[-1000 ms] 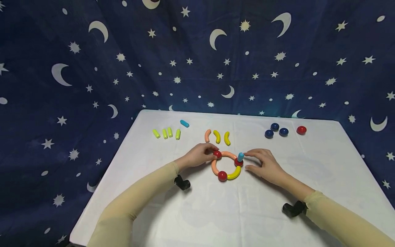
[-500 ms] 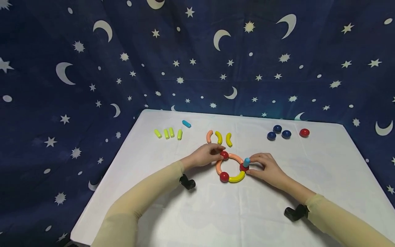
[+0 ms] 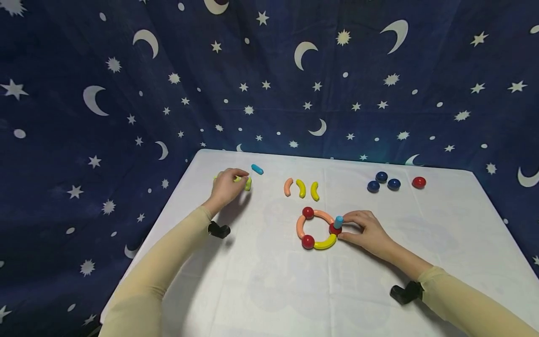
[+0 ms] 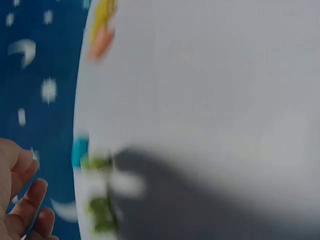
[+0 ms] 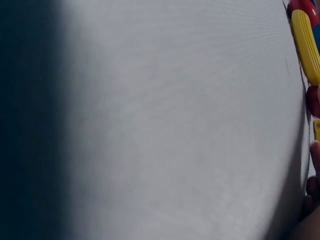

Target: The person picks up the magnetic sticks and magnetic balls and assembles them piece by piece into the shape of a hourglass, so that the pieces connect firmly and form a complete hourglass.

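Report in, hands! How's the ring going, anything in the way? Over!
Left hand over lime sticks, no grip visible. Right hand at upright blue stick on ring, grip unclear. Ring looks closed; nothing blocking it.

- Left arm (image 3: 162, 262): enters at lower left of the head view; elbow bent, forearm angled up and to the right, cream sleeve reaching close to the wrist
- Left wrist (image 3: 209, 208): skin exposed, black wrist unit (image 3: 219, 230) fitted at the sleeve end
- Left grip (image 3: 228, 188): bare hand, back upward, fingers loosely bent; left wrist view shows a gap between the digits
- Right arm (image 3: 476, 297): enters at lower right; forearm angled up and to the left, matching sleeve
- Right wrist (image 3: 407, 259): skin exposed, second black unit (image 3: 406, 292) fitted
- Right grip (image 3: 370, 234): bare hand, fingers curved, thumb opposing forefinger in a light pinch
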{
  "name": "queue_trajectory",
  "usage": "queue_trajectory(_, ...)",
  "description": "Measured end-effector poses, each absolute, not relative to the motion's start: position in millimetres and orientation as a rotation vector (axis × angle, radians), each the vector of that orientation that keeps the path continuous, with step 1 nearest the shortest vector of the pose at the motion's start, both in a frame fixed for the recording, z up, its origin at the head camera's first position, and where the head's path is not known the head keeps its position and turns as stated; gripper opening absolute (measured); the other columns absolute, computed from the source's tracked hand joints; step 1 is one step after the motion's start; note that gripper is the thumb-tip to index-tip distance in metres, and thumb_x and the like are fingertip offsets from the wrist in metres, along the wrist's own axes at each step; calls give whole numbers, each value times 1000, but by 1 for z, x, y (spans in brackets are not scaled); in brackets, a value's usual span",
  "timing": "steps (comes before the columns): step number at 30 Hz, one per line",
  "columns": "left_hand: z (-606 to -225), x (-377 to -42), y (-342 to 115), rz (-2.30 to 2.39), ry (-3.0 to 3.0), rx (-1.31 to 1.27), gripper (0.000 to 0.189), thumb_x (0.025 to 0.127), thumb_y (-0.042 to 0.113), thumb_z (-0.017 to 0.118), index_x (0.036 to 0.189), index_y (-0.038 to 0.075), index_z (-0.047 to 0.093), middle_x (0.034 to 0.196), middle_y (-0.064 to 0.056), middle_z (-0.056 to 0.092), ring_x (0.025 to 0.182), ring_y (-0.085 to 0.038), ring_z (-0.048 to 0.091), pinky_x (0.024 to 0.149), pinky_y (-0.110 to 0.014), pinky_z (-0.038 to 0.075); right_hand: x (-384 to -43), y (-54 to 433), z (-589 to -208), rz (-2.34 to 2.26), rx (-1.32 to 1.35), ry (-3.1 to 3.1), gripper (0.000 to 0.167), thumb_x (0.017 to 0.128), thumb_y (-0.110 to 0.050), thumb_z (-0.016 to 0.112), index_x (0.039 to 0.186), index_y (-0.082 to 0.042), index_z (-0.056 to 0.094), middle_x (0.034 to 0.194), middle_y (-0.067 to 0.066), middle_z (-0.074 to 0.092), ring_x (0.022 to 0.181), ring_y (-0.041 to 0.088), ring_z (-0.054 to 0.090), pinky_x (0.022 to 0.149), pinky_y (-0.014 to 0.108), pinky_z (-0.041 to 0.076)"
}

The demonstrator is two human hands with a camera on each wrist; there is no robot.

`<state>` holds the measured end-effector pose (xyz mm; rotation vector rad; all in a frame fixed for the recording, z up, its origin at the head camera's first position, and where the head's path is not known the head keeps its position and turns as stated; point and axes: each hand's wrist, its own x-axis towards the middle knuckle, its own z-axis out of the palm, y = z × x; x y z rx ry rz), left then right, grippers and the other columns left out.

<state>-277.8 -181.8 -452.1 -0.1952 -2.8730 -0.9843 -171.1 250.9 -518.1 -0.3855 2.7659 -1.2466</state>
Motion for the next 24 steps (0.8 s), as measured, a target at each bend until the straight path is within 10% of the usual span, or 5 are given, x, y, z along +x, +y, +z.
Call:
queue_trajectory(16,-452,-288,-261,-829,-3148,460,62,97,58,54,119,1,66,125,-21,62,122,-47,47,103,-65,30,-171,250,-519,-1288,-376,2758,42,83,-39,86,116,-15,75,127,8,62,128,31,41,105,59,36)
queue_trajectory(24,-455,-299,-259,-736,-3215,503,49,95,46,58,115,3,70,119,-19,66,118,-45,51,103,-64,31,-170,251,-519,-1280,-356,2764,42,84,-40,86,116,-16,75,128,8,62,129,31,40,106,60,35)
